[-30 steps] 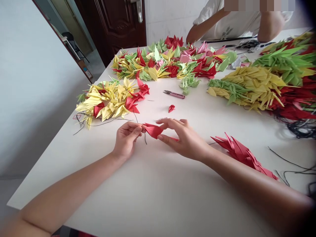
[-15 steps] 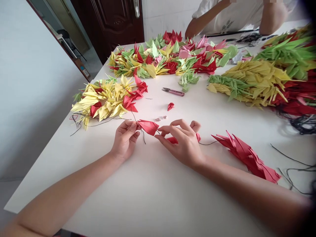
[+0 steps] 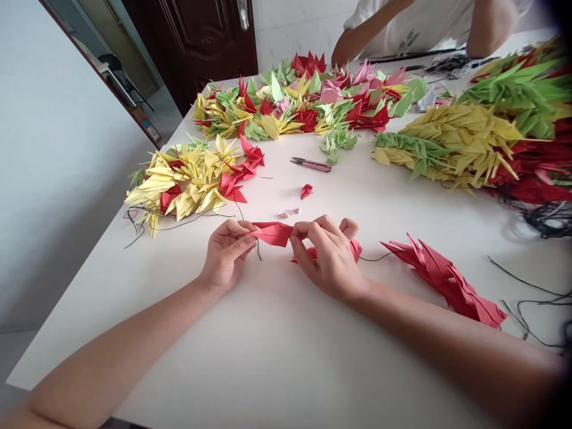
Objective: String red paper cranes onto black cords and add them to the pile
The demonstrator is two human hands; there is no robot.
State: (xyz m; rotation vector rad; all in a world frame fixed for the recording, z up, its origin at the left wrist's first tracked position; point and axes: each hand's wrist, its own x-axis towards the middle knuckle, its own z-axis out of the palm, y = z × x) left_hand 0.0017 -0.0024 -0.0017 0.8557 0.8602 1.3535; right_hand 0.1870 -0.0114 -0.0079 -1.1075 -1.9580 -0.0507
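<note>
Red paper piece [image 3: 271,233], folded, creased and pointed, is above the table [image 3: 250,351], between left hand [image 3: 227,253] and right hand [image 3: 328,253], fingertips of both pinching its ends. Black cord [image 3: 259,250] dangles by the left hand. To the right lies a spiky red bundle [image 3: 447,280]; beyond, smooth-handled snips [image 3: 311,164]; farther, jagged yellow, green, red and pink paper clusters [image 3: 286,107].
</note>
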